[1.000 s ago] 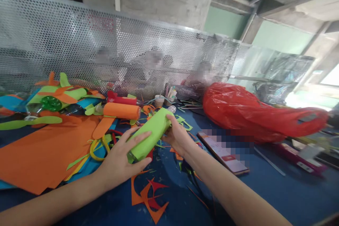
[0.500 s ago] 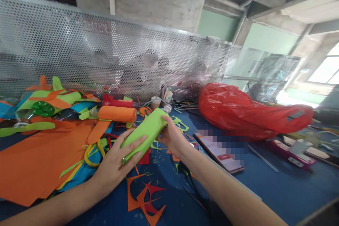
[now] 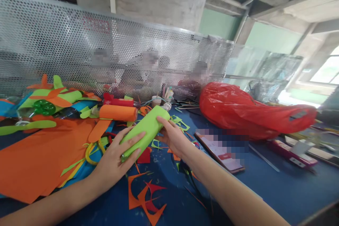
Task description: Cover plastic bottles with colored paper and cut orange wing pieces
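A clear plastic bottle wrapped in bright green paper [image 3: 145, 127] is held tilted above the blue table, its neck pointing away to the upper right. My left hand [image 3: 116, 152] is closed around the near, bottom end, fingers lying over the green wrap. Near the neck end, my right hand [image 3: 171, 134] grips the bottle from the right side, thumb on top of the paper; its other fingers are partly hidden beneath. Orange and red paper scraps [image 3: 145, 197] lie on the table below the hands.
At left are orange sheets [image 3: 45, 152], an orange-wrapped bottle [image 3: 118, 112] and several paper-winged bottles. On the right sit a phone [image 3: 219, 153], a red plastic bag [image 3: 238, 109] and a magenta box [image 3: 292, 153]. A perforated metal screen [image 3: 60, 39] stands behind, people beyond it.
My right hand's thumb has shifted slightly left, further over the green paper. The bottle stays in both hands at nearly the same place and tilt.
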